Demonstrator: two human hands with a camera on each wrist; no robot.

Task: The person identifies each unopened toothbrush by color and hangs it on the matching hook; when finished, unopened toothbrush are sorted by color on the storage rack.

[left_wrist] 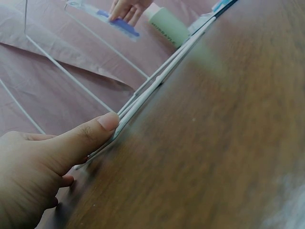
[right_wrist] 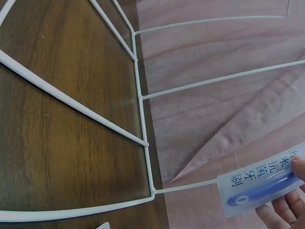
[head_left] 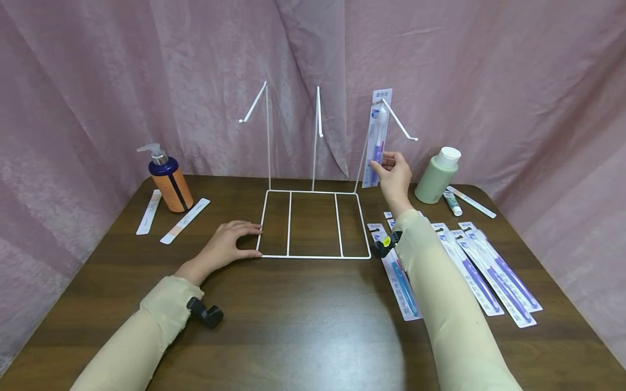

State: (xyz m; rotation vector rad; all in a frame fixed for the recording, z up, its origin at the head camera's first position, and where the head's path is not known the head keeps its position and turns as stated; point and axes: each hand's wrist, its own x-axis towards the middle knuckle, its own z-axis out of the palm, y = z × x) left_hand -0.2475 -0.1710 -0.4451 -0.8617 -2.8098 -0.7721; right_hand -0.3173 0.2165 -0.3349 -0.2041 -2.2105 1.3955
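A white wire display rack (head_left: 313, 256) stands on the table, with three uprights that each carry a hook. My left hand (head_left: 226, 243) touches the left side of its base, thumb by the front corner; the left wrist view shows that thumb (left_wrist: 88, 140) lying straight against the wire. My right hand (head_left: 395, 176) pinches the lower part of a packaged toothbrush (head_left: 376, 133), purple-handled on a white card. The card's top is at the inner end of the right hook (head_left: 400, 122). In the right wrist view, the toothbrush pack (right_wrist: 259, 183) slants beside the rack's right upright.
Several packaged toothbrushes (head_left: 499, 271) lie right, some partly under my right sleeve. Behind them are a green bottle (head_left: 435, 179), a small tube (head_left: 452, 203) and a slim white packet (head_left: 471, 202). An orange pump bottle (head_left: 171, 187) and two slim packets (head_left: 185, 221) are left. A pink curtain hangs behind.
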